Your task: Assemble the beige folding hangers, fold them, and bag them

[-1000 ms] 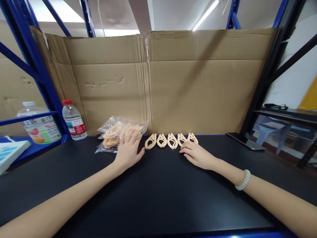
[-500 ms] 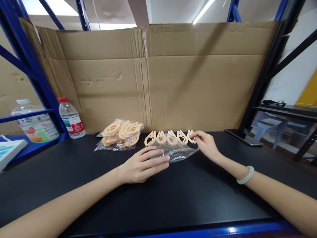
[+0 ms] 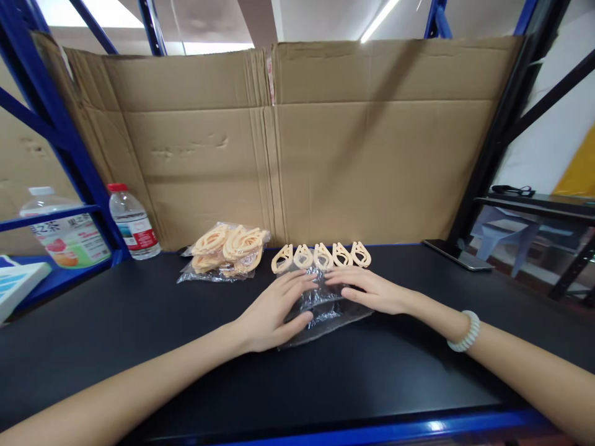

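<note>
Not much readable text here: the big jug (image 3: 65,232) on the blue shelf (image 3: 60,277) at far left has a label with Chinese characters and a picture of fruit, and the small water bottle (image 3: 132,223) with the red cap has a red-and-white label too small to read. Containers next — a clear bag (image 3: 225,254) against the cardboard wall (image 3: 297,142) is stuffed with tan plastic clips, while a second flat clear bag (image 3: 323,310) lies on the black counter (image 3: 297,371) mid-frame, just in front of a row of five clips (image 3: 321,256). Left hand (image 3: 274,310) and right hand (image 3: 372,291) both rest on that flat bag (fingers spread out flat, not gripping anything) — pressing it onto the counter. A dark phone (image 3: 458,255) sits off right.
</note>
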Available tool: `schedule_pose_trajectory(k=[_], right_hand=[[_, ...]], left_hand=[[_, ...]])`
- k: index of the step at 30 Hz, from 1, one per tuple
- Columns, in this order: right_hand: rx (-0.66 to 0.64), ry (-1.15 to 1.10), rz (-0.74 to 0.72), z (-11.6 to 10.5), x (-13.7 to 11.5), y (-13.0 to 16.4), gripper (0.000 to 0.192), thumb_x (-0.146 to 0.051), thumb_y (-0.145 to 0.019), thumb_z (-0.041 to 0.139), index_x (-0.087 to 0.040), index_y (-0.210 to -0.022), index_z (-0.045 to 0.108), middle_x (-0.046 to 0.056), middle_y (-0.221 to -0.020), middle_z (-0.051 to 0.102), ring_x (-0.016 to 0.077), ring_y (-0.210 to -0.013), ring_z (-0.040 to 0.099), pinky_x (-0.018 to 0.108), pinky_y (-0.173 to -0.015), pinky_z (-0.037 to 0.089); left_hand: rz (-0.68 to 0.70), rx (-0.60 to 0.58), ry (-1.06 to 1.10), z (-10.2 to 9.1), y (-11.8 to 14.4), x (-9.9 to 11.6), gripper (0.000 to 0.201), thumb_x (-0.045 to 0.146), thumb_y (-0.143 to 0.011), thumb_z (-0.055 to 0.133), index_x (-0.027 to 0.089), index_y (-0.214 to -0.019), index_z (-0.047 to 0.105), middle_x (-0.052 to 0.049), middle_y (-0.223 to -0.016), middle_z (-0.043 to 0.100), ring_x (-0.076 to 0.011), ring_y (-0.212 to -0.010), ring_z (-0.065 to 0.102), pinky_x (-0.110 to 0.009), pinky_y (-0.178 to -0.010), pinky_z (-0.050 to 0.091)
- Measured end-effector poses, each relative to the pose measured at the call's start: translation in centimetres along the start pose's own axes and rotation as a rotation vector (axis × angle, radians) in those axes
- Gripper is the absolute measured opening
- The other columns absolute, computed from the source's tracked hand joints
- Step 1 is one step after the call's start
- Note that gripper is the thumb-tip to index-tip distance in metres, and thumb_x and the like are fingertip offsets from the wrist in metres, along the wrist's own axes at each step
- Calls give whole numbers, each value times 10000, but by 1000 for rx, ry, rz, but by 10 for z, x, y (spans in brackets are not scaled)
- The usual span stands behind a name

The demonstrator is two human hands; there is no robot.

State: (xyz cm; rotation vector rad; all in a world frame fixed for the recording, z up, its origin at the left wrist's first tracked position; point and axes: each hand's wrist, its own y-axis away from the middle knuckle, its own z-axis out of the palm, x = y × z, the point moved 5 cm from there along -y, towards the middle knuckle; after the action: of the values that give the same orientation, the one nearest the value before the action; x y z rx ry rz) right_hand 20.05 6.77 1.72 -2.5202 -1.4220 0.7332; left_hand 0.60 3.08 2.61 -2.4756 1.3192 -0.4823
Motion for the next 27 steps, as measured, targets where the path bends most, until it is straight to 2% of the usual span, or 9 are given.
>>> schedule_pose_trajectory(k=[3,6,9,12,14,16,23,25,27], right_hand=[[-69,121,-22,1,-11,0,360,-386,-974,399,-196,-1219,583,81,-1160,658,219,-1101,568,474,-1073,288],[-26,205,3,-1,-13,-2,339,-359,-982,379,-185,-1109,641,68,-995,698,210,-940,608,475,-1006,361],[76,232,9,-1,-8,-2,360,-360,-977,380,-167,-1188,599,112,-1150,645,231,-1098,553,442,-993,402],[46,243,20,8,-1,1,526,-449,-952,419,-175,-1402,408,138,-1472,379,262,-1373,300,483,-1105,280],[-37,237,61,15,4,3,624,-515,-934,423,-203,-1461,307,118,-1547,224,269,-1429,158,502,-1139,198],[-108,223,110,20,8,5,640,-541,-933,402,-232,-1477,268,98,-1561,173,267,-1438,107,514,-1148,148],[-220,140,225,26,10,8,608,-548,-934,388,-293,-1472,267,87,-1555,179,312,-1425,146,620,-1111,86],[-177,160,183,22,11,5,563,-515,-949,375,-275,-1455,319,86,-1542,242,293,-1417,199,592,-1119,145],[-47,201,118,13,15,2,480,-441,-974,352,-245,-1408,411,86,-1485,375,248,-1382,301,520,-1126,226]], left_hand=[[-31,-169,-16,12,4,0,657,415,-871,539,234,-1449,284,-92,-1540,273,-307,-1423,197,-535,-1139,223],[-66,-304,1,21,8,0,693,488,-898,474,265,-1489,189,-70,-1572,169,-306,-1438,129,-555,-1145,166],[-83,-361,1,25,9,0,681,507,-915,432,271,-1496,165,-61,-1576,127,-298,-1443,85,-552,-1153,121],[-62,-369,-5,26,8,1,674,503,-918,434,273,-1495,172,-68,-1571,134,-310,-1440,70,-567,-1147,101],[-34,-359,-14,26,8,1,669,491,-920,444,272,-1493,178,-83,-1567,147,-324,-1436,79,-589,-1134,116],[-12,-355,-33,26,8,2,670,484,-923,444,269,-1495,168,-100,-1566,142,-336,-1432,86,-610,-1120,133],[26,-358,-68,26,9,2,661,497,-935,408,276,-1498,143,-111,-1564,154,-339,-1429,110,-614,-1110,164],[18,-347,-59,26,9,2,664,498,-930,420,272,-1496,157,-112,-1562,170,-342,-1429,120,-617,-1110,165],[6,-318,-44,25,10,2,673,491,-923,440,268,-1495,163,-111,-1563,175,-341,-1429,132,-617,-1110,169]])
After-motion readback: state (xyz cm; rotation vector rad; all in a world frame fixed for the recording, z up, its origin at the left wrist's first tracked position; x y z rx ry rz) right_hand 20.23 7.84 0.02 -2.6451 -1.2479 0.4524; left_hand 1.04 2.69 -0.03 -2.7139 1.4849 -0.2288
